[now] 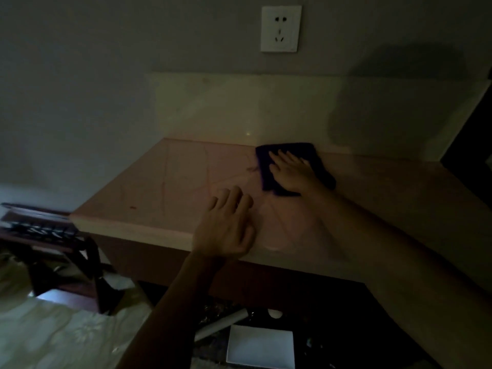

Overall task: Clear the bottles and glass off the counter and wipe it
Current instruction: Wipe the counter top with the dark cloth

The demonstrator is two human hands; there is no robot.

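The room is dim. A pale pinkish counter (159, 187) fills the middle, with no bottle or glass in sight on it. A dark purple cloth (312, 153) lies flat near the back of the counter, close to the backsplash. My right hand (290, 170) presses down on the cloth with fingers spread, palm flat. My left hand (226, 227) rests on the counter's front edge, fingers loosely apart, holding nothing.
A white wall socket (281, 28) sits above the pale backsplash (226, 107). A dark wooden rack (48, 235) stands low at the left. Below the counter lie a white box (261, 347) and a pale tube (223, 324). A small dark spot (132, 208) marks the counter's left front.
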